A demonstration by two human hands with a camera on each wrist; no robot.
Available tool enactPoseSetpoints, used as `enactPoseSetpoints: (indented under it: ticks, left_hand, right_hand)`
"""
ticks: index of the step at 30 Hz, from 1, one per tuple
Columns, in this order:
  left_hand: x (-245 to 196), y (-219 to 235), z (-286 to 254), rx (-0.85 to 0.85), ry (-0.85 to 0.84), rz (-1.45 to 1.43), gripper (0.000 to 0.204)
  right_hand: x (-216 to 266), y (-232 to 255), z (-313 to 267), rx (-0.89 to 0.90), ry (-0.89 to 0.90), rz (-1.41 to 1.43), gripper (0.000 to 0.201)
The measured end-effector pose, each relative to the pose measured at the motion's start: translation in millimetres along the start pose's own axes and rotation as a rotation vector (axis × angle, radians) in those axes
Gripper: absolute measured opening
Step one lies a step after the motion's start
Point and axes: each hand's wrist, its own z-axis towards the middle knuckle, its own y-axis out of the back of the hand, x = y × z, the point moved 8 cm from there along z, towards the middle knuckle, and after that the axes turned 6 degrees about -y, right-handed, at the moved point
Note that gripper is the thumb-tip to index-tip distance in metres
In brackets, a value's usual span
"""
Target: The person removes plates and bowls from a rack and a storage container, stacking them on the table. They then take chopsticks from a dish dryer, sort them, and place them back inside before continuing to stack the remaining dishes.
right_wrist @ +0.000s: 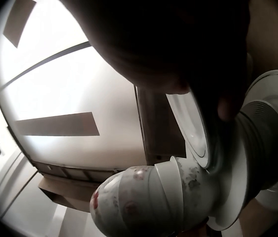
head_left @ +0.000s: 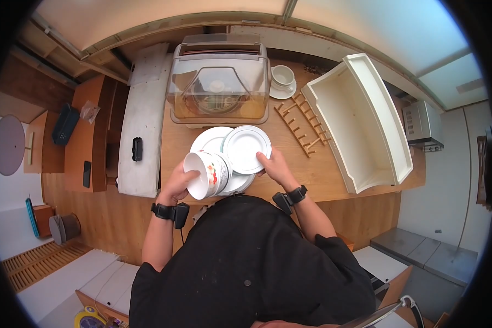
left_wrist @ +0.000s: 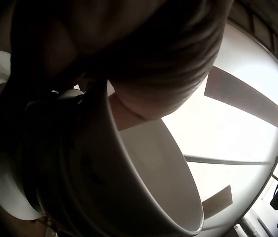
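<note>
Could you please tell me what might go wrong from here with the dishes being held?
1. The tilted stack of white, round, flower-patterned bowls might slip apart, since the left grip has its thumb inside the end bowl's rim.
2. The small round white plate in the right grip is right beside those bowls, so the two could knock and chip.
3. Anything dropped might hit the larger round white plates below.

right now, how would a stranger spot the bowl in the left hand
Start at the see-through box on the wooden table. On the person's side of it, the left hand holds a white bowl, tipped with its mouth facing left. Red flowers on its outside set it apart from the small plate in the right hand.
</note>
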Motion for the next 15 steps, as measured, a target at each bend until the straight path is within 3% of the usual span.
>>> enactPoseSetpoints:
  ticks: [7, 11, 15]
  left_hand:
    - [7, 7, 2, -0.021, -0.028, -0.051, 0.058]
    - [6, 10, 1, -0.041, -0.020, -0.059, 0.056]
    - [3, 9, 0, -0.060, -0.004, -0.031, 0.054]
  right_hand:
    - [-6, 48, -19, -0.163, 0.068, 0.193, 0.029]
    - [-56, 103, -36, -0.274, -0.064, 0.291, 0.030]
    - [-143, 140, -51, -0.320, -0.204, 0.255, 0.031]
